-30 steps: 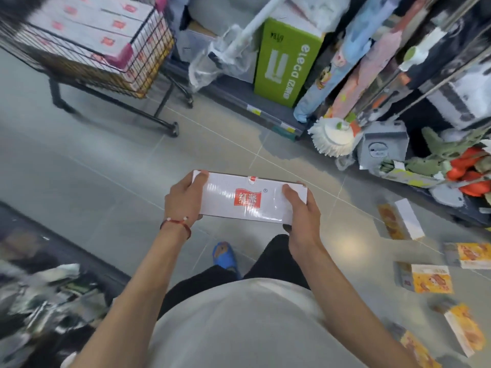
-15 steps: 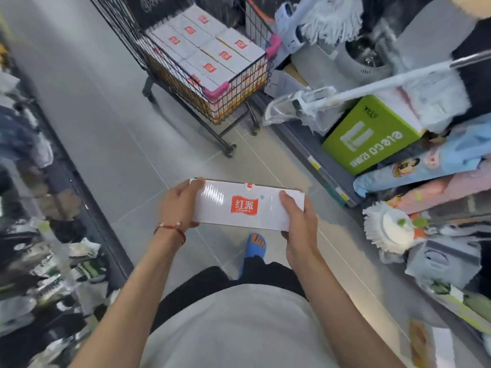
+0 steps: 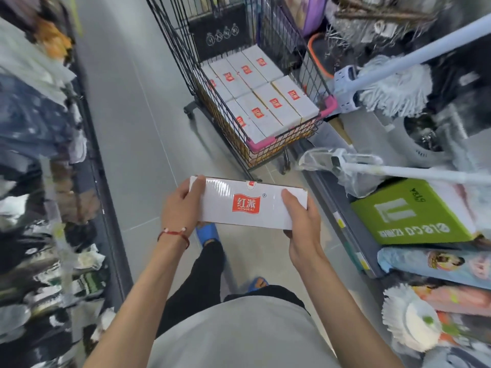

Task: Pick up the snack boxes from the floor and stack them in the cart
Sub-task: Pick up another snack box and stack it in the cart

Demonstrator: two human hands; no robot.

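Head view, one frame. Both hands hold one long white cardboard snack box with a red logo panel [image 3: 248, 205], flat and level, logo face up.

Left hand [image 3: 183, 208]: curled round the box's left end, thumb laid on the top face, other fingers hidden under the box. Red string bracelet [image 3: 174, 235] on that wrist.

Right hand [image 3: 303, 221]: gripping the right end, thumb across the top face, remaining fingers beneath the box and out of sight.

The held box is in the air above the grey tiled floor [image 3: 127, 128], touching nothing but the two hands.

Beyond the hands and a little right of the held box stands a black wire shopping cart with pink corner trim [image 3: 261, 143]. Its basket carries a layer of matching white boxes with red logos [image 3: 265, 94], lying side by side in two rows, tops near the rim. More box edges show through the wire below that layer; count not readable.

Below the hands: a blue sandal [image 3: 208, 233] on the floor.

Right of the right hand: a lime green carton with white print [image 3: 414, 211] on a low shelf. Farther out on that side, beside the cart, a white string mop head [image 3: 396, 86].

Left of the left hand: shelving with goods, too blurred to identify.
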